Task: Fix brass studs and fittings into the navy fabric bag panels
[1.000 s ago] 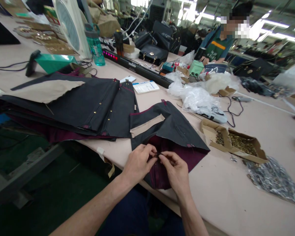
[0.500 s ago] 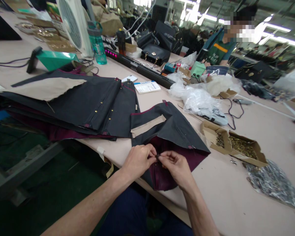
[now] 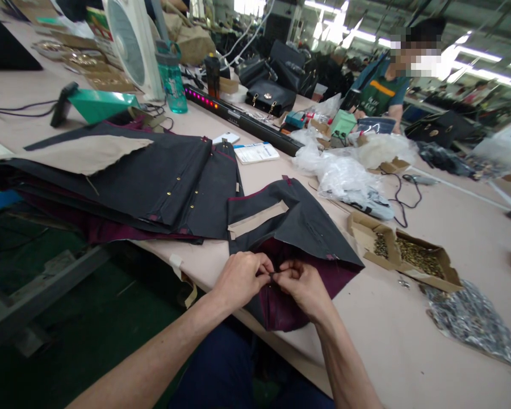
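Note:
A dark grey fabric piece (image 3: 302, 218) with maroon lining (image 3: 285, 309) lies at the table's front edge, its opening facing me. At that opening my left hand (image 3: 244, 278) is closed, thumb and fingertips pinched together. My right hand (image 3: 302, 284) pinches from the other side, the fingertips of both hands nearly touching. Between them is a small dark thing, too small to name. A beige strip (image 3: 259, 220) lies across the grey fabric. To the left rests a stack of similar dark pieces (image 3: 170, 170) with small brass studs.
Cardboard trays (image 3: 428, 258) of small brass parts and a bag of metal pieces (image 3: 472, 324) lie right. Plastic bags (image 3: 344, 176), a black bar with lights (image 3: 247, 119), a bottle (image 3: 175, 85) and a fan (image 3: 132, 45) stand farther back. A person (image 3: 378, 91) is across the table.
My right fingertips have shifted slightly left, closer to my left fingertips. More lights glow on the black bar. The person's arm across the table has moved.

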`<state>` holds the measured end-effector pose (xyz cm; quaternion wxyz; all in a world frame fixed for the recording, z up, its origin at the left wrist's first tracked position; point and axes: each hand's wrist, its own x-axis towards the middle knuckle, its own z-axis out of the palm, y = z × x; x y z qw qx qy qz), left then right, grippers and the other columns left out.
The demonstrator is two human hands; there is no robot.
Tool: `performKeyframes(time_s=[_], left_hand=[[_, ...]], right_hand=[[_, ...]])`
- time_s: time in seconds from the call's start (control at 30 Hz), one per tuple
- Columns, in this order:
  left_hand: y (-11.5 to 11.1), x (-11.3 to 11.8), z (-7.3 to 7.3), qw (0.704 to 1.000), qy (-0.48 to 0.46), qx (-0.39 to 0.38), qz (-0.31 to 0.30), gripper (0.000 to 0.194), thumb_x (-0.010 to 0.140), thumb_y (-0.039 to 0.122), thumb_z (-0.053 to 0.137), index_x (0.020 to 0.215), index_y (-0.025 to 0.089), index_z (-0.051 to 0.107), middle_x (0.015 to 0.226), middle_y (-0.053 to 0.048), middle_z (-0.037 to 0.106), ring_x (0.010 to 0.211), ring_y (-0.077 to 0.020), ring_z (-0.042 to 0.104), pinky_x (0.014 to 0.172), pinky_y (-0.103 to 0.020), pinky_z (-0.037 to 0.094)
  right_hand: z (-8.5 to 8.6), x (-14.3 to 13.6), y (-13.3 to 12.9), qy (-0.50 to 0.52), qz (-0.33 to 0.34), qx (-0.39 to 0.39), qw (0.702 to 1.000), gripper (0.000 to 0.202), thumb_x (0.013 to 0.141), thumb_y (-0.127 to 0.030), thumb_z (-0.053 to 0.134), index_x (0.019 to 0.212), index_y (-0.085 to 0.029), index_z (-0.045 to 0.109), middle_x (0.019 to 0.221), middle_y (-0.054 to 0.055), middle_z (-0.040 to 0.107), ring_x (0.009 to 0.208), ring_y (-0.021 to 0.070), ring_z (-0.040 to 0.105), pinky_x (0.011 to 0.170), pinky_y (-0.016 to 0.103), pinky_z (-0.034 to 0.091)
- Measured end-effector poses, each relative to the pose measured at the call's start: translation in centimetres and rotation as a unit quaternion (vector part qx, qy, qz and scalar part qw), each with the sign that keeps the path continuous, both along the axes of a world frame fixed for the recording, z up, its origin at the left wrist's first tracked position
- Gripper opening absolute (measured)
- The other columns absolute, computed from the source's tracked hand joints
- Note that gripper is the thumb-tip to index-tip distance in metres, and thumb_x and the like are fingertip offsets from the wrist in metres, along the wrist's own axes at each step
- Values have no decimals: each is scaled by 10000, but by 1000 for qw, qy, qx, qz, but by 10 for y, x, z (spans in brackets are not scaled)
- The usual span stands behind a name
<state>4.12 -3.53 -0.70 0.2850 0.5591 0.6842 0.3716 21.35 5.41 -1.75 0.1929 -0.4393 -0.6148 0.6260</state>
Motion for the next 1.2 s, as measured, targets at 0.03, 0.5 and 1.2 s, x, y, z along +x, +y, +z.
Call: performKeyframes(time_s=[0.03,0.5,1.2], left_hand=[[0,0,0,1000,0,3,1,96,817,200,756,898,249,743,871,41,795,870,-172,757,740,-270,472],[-10,-1,-6,997,48,53,-38,135,866,400,791,906,292,719,917,31,741,971,-212,663,819,-310,452],[-9,-5,0,998,-47,44,-18,79,928,272,705,999,296,730,959,63,759,953,-170,686,825,-288,446]], right_hand=[[-1,3,-1,16,5,1,1000,401,711,-328,881,957,-140,627,678,-15,644,590,102,563,556,203,425],[-11,4,-16,35,-51,78,995,514,782,-556,851,1048,-135,723,870,74,723,647,144,638,604,255,515],[25,-6,15,-92,160,61,981,416,914,-539,649,793,-146,713,556,-13,550,501,96,373,500,243,243]])
